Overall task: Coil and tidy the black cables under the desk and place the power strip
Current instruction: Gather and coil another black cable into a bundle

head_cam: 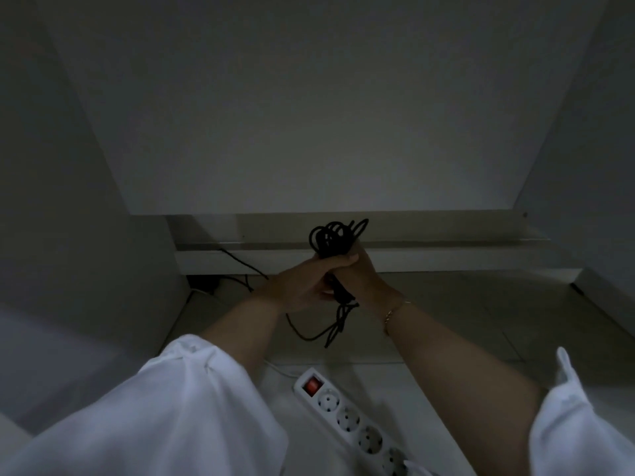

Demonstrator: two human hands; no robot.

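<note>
A bundle of coiled black cable [335, 238] stands upright in the middle of the view, its loops sticking out above both hands. My left hand [302, 285] grips the bundle from the left, thumb across its middle. My right hand [364, 273] wraps it from the right and behind. Loose cable ends [330, 329] hang below the hands down to the floor. A white power strip [347, 415] with a red switch and several sockets lies on the floor near me, between my forearms.
Another black cable [240, 262] runs along the floor to a dark plug [204, 285] in the far left corner. A white skirting ledge [429, 255] crosses the back. White desk panels close in on the left [68, 201] and right [591, 166].
</note>
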